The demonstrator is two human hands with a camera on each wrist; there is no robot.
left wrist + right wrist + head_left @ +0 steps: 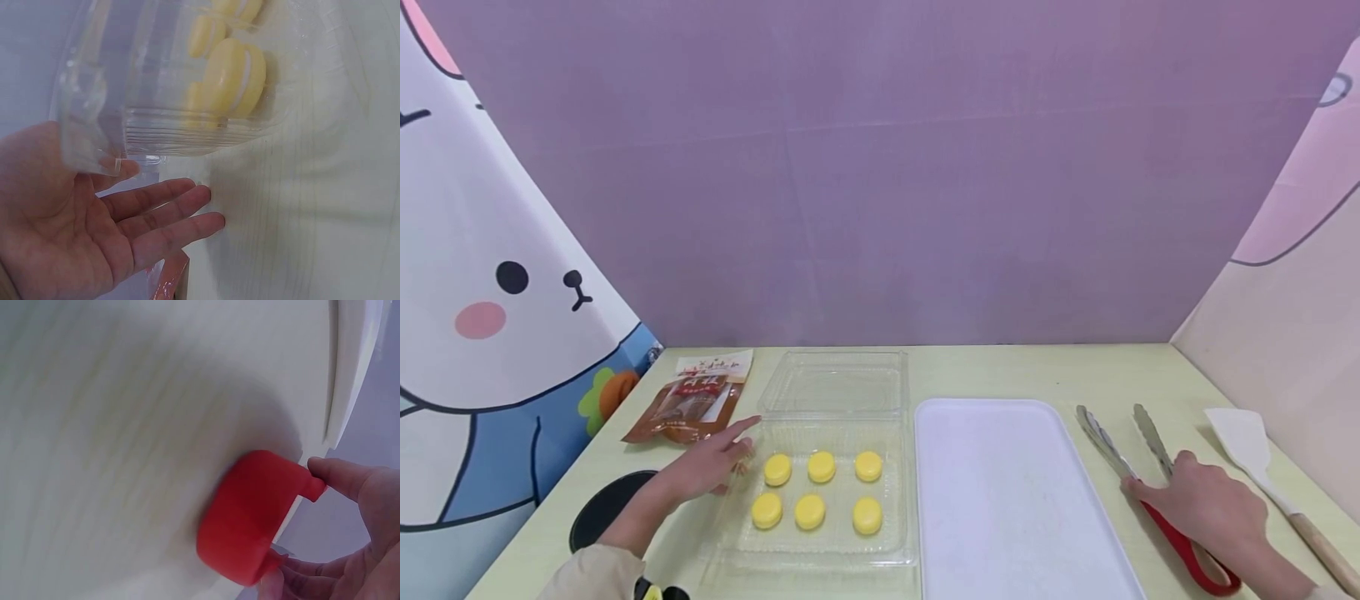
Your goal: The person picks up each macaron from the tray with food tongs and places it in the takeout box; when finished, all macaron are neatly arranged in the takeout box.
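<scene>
An opened clear plastic clamshell box (897,546) lies on the table with several yellow macarons (809,512) in two rows; white filling shows in the left wrist view's large macaron (232,78). My left hand (703,467) is at the box's left side, fingers straight and the fingertips by the hinge edge. In the left wrist view the palm of this hand (81,219) shows, partly behind the clear rim. My right hand (1213,504) holds metal tongs with red handles (1180,542), thumb on one arm and fingers on the other. The tongs' tips are spread apart, pointing away from me.
Between box and tongs lies a white tray (1000,500). A white spatula with a wooden handle (1243,442) rests at the far right. Back left is a brown food packet (692,400), with a black round dish (606,508) nearer, partly behind my left forearm. Fabric walls enclose the table.
</scene>
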